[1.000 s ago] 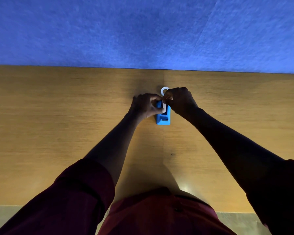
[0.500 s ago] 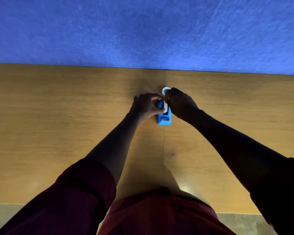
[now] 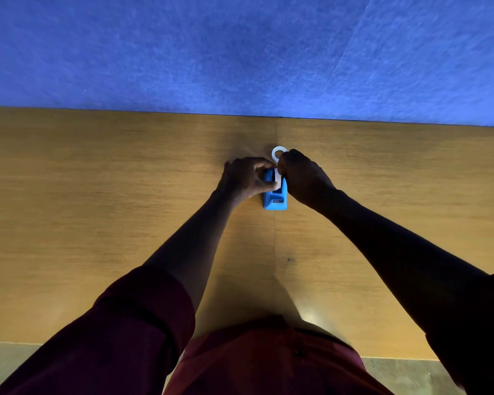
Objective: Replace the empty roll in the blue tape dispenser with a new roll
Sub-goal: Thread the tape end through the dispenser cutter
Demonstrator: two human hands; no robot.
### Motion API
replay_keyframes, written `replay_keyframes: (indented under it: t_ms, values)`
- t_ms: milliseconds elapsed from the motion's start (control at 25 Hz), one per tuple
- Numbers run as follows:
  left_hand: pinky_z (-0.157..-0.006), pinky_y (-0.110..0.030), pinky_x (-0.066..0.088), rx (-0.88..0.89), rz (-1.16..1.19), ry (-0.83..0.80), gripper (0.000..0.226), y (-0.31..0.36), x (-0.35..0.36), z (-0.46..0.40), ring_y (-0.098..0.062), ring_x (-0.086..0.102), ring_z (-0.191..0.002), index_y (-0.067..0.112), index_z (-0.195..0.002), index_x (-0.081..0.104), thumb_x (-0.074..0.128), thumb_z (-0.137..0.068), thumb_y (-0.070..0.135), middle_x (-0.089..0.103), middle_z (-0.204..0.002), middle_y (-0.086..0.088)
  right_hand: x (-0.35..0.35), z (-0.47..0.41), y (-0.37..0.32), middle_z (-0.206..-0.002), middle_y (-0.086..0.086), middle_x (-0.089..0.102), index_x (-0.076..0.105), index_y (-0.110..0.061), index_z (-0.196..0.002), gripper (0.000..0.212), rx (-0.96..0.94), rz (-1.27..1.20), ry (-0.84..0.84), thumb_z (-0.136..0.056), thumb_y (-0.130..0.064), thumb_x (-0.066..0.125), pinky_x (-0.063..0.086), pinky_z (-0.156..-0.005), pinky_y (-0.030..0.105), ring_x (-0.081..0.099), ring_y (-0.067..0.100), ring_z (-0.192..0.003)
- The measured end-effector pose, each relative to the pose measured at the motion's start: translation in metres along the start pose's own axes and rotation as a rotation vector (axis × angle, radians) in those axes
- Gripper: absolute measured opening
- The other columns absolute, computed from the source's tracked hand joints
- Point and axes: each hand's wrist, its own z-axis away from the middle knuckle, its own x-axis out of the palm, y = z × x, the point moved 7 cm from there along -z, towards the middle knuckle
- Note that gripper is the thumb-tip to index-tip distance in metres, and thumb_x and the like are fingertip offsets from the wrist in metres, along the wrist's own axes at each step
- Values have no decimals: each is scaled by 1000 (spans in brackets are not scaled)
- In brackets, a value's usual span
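Nearest the camera are dark red sleeves point(image 3: 131, 323), with both forearms reaching out over the wooden counter point(image 3: 97, 195). Further out, the blue tape dispenser point(image 3: 275, 199) stands on the counter, its cutter end toward the person. The left hand point(image 3: 247, 178) has its fingers curled round the dispenser's left side and a white roll point(image 3: 277, 179) sitting in its cradle, a closed grip. The right hand point(image 3: 304, 175) is curled tight against the roll's far edge; whether that grip pinches the roll or a tape end I cannot tell. Just beyond the hands a white ring point(image 3: 278, 153) lies flat on the counter, likely the spent core. Behind it rises a blue felt wall point(image 3: 240, 52).

The roll may seat crooked if pressed unevenly, or the light dispenser could tip or skid under the push.
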Motion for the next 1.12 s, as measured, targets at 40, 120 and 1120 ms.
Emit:
replay_keyframes:
  t_ms: [40,120,1120]
  values:
    - [-108,-50,47,1,-1,0,54,0,0,0,-15,61,-123,30,-128,66,81,-80,46,69,-131,7,0,1,0,-96,12,61,58,-6,-98,14,-7,1,2,-90,-11,68,32,-52,17,50,10,-67]
    - [-107,-50,47,5,-9,-5,54,0,1,0,-15,61,-123,30,-128,66,81,-80,46,69,-131,7,-1,3,0,-96,11,60,57,-7,-98,13,-7,-7,6,-90,-10,67,30,-52,15,45,6,-64]
    - [-114,-53,32,132,-5,-23,64,-6,2,7,-14,57,-130,34,-139,57,81,-81,46,63,-140,10,4,23,5,-93,2,57,53,-14,-94,11,75,4,62,-94,-4,57,52,-54,30,57,15,-66]
